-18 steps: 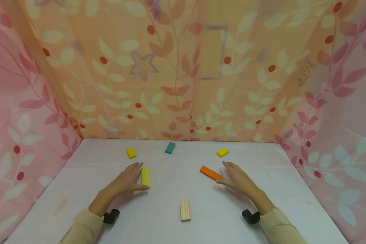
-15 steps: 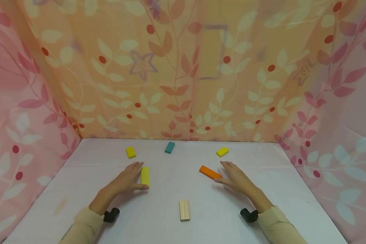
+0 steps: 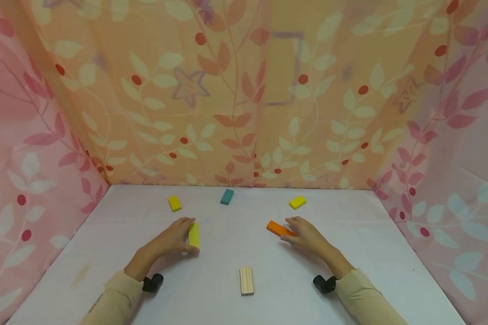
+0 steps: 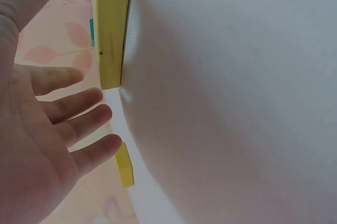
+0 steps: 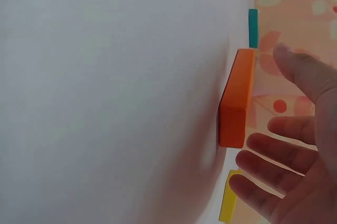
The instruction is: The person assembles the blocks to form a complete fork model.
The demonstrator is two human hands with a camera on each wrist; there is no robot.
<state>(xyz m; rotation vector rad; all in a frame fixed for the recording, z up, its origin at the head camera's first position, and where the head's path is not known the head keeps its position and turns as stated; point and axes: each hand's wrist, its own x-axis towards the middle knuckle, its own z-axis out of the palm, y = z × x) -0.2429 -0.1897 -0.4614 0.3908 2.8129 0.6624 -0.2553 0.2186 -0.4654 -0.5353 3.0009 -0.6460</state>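
My left hand (image 3: pixel 167 240) reaches around a long yellow-green block (image 3: pixel 194 237), fingers toward its far end and thumb by its near end. In the left wrist view the fingers are spread and relaxed, and the block (image 4: pixel 111 34) lies flat beside them. On the other side, my right hand (image 3: pixel 309 237) is over the right end of an orange block (image 3: pixel 277 228), its thumb overlapping that end in the head view. The right wrist view shows this orange block (image 5: pixel 236 100) on the cloth, with loosely bent fingers and the thumb apart from it.
A plain striped wooden block (image 3: pixel 246 280) lies front and centre on the white-covered table (image 3: pixel 227 307). Along the back are a small yellow block (image 3: pixel 175 203), a teal block (image 3: pixel 227 197) and another yellow block (image 3: pixel 297 202). Patterned cloth walls (image 3: pixel 244 135) close in the back and sides.
My right hand has moved left, further over the orange block's end. The left hand has shifted slightly right, its fingertips closer around the yellow-green block. The blocks stay where they were.
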